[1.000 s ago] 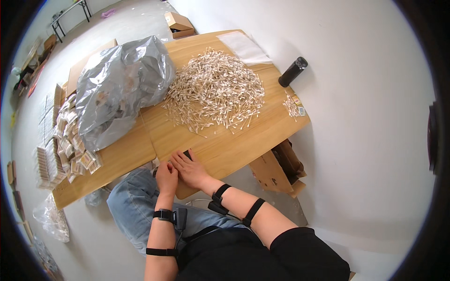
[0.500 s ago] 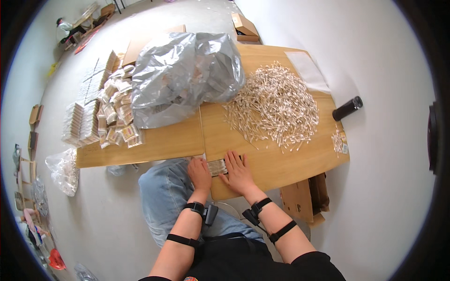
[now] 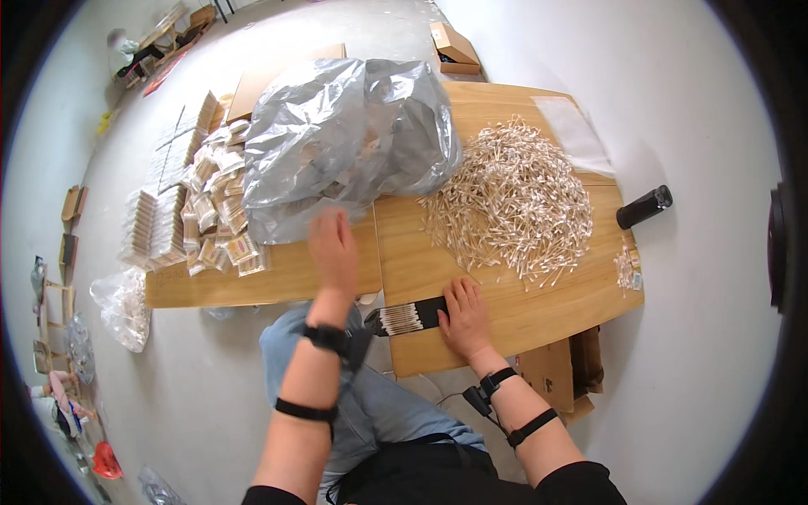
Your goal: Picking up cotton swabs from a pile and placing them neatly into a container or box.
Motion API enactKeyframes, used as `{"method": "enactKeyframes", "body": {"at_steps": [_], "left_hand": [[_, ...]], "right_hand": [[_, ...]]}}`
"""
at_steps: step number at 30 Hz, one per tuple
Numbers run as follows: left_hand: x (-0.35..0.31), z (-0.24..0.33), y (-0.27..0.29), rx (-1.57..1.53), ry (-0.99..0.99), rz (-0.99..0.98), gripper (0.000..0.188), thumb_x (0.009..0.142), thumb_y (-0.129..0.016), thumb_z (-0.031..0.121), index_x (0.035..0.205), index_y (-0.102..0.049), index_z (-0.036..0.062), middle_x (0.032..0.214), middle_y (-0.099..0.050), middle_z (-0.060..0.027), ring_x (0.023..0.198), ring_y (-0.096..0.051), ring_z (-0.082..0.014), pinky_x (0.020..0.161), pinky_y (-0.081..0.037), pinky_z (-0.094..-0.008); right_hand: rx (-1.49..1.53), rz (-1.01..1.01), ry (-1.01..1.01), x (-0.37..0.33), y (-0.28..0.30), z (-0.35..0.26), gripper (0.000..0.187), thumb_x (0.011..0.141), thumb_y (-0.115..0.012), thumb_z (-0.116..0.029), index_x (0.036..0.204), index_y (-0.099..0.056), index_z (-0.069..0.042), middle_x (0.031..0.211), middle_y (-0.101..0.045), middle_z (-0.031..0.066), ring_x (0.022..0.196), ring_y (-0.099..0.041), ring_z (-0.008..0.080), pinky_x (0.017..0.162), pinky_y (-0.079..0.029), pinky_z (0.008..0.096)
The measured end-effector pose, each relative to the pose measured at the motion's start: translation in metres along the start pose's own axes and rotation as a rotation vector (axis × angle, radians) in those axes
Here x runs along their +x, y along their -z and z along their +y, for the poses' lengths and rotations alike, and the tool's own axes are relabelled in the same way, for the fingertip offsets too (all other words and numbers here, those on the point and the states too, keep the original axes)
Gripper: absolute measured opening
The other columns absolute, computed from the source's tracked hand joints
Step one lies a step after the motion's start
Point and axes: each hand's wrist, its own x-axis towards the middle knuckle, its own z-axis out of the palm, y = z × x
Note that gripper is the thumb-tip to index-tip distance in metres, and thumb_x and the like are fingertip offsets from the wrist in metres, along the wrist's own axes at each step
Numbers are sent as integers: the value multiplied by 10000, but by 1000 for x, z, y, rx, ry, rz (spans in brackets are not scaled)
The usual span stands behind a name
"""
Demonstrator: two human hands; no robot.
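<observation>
A short row of cotton swabs (image 3: 399,320) lies side by side on a narrow black holder (image 3: 431,312) at the table's near edge. My right hand (image 3: 465,320) rests at the holder's right end, fingers laid out over it and the wood. My left hand (image 3: 333,248) is raised at the near side of a large grey plastic bag (image 3: 311,143), slightly blurred, its fingers stretched away from me. I see nothing in it; whether it touches the bag, I cannot tell.
A big heap of loose cotton swabs (image 3: 518,202) covers the right of the wooden table (image 3: 513,313). Small packets (image 3: 220,198) pile up left of the bag, beside stacked packs (image 3: 153,227). A black cylinder (image 3: 645,207) stands by the right edge. A cardboard box (image 3: 547,370) sits below.
My left hand has left the holder's left end and moved up to the grey bag. My right hand has slid right off the swabs, which now show uncovered.
</observation>
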Motion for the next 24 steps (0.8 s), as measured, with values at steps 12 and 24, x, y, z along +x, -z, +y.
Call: {"method": "enactKeyframes", "body": {"at_steps": [12,24], "left_hand": [[75,-121,-80,338,492,-448,279,813,-691,328,858,-693,53,847,-692,-163,875,-657,-369,763,-506,-454],[70,-149,-92,353,540,-445,379,822,-651,451,876,-730,84,909,-715,-151,914,-653,-353,821,-494,-411]], "right_hand": [[82,-10,-66,2,-1,-4,436,824,-662,-192,1214,-576,-19,1327,-525,187,1297,-439,367,1107,-326,483],[31,40,-3,0,-2,-7,426,810,-663,-190,1189,-583,-14,1296,-536,196,1263,-458,379,1080,-347,495]]}}
